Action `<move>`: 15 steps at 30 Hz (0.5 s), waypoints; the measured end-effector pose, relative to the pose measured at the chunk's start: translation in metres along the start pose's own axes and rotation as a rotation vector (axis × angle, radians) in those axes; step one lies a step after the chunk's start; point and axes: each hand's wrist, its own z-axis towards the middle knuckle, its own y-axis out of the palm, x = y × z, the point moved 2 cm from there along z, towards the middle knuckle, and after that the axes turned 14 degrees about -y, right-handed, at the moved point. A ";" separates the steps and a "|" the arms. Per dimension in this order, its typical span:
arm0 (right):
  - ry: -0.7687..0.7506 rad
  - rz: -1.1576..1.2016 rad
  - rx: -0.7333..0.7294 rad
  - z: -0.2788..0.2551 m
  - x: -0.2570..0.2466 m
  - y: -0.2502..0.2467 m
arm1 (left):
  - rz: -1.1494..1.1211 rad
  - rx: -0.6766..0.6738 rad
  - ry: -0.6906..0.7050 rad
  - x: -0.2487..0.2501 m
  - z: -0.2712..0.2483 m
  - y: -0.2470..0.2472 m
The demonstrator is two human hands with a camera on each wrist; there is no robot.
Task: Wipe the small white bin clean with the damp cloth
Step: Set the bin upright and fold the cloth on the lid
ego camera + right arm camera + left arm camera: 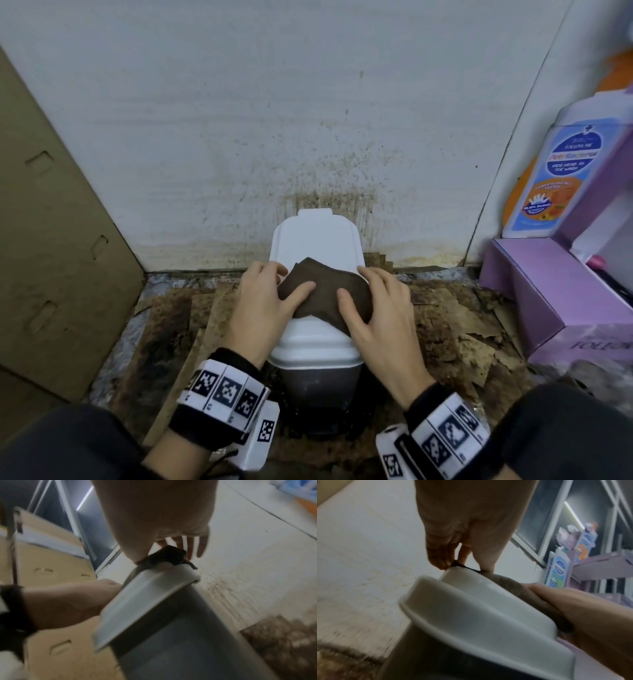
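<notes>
The small white plastic bin (317, 246) with a grey body stands on the dirty floor against a stained white wall (239, 120), its lid closed and a dark brown damp cloth (325, 291) spread across the lid. The left hand (263, 308) and the right hand (376, 308) lie flat on the cloth with fingers spread, pressing it down. A brown cardboard box (51, 240) leans at the left, and a purple box (548, 291) sits at the right.

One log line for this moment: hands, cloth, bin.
left hand: flat on cloth | right hand: flat on cloth | cloth: on bin lid | bin: upright, lid closed
</notes>
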 end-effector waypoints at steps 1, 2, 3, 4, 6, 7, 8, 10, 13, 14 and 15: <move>0.087 0.042 -0.001 -0.005 -0.001 0.000 | 0.033 -0.004 -0.004 0.001 0.000 0.002; 0.160 0.090 -0.006 -0.010 -0.002 -0.001 | 0.061 -0.008 -0.006 0.002 0.001 0.003; 0.223 0.136 -0.014 -0.014 -0.003 -0.001 | 0.076 -0.010 -0.007 0.002 0.002 0.005; 0.277 0.179 -0.021 -0.016 -0.004 -0.003 | 0.077 -0.015 -0.013 0.003 0.003 0.006; 0.364 0.252 -0.020 -0.018 -0.005 -0.007 | 0.054 -0.036 -0.051 0.004 0.004 0.005; 0.397 0.279 -0.022 -0.018 -0.004 -0.009 | 0.042 -0.050 -0.071 0.004 0.004 0.003; 0.416 0.300 -0.022 -0.017 -0.003 -0.010 | 0.030 -0.061 -0.083 0.004 0.003 0.002; 0.415 0.343 -0.004 -0.014 0.002 -0.013 | 0.011 -0.071 -0.086 0.004 0.000 0.001; 0.380 0.380 0.033 -0.010 0.010 -0.014 | -0.009 -0.062 -0.072 0.003 -0.010 -0.001; 0.364 0.386 0.040 -0.009 0.010 -0.014 | -0.022 -0.056 -0.068 0.003 -0.013 -0.002; 0.345 0.385 0.049 -0.007 0.010 -0.014 | -0.040 -0.050 -0.064 0.003 -0.016 -0.003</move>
